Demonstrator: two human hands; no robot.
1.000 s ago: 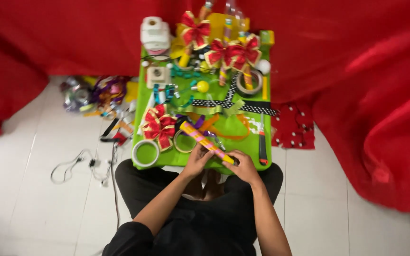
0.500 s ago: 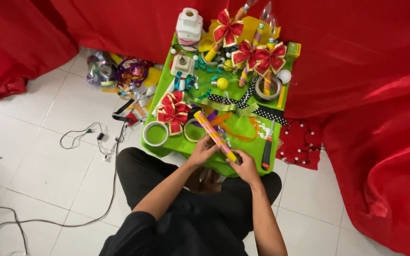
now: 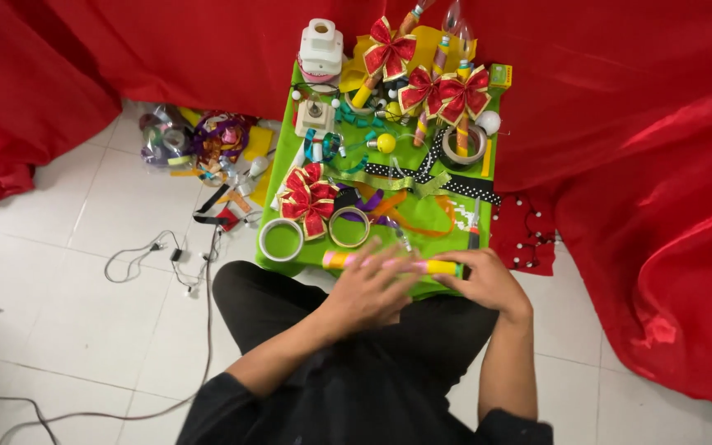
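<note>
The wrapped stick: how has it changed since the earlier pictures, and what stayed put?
The wrapped stick lay slanted on the green table; now it lies level along the near edge. The left hand, blurred, has come over its middle, and the right hand keeps hold of its yellow end. The red bows and tape rolls have not moved on the table.

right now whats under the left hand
The left hand lies over the middle of a wrapped stick, whose yellow ends show on either side. The right hand grips one end. The covered stretch and the green table edge below are hidden.
</note>
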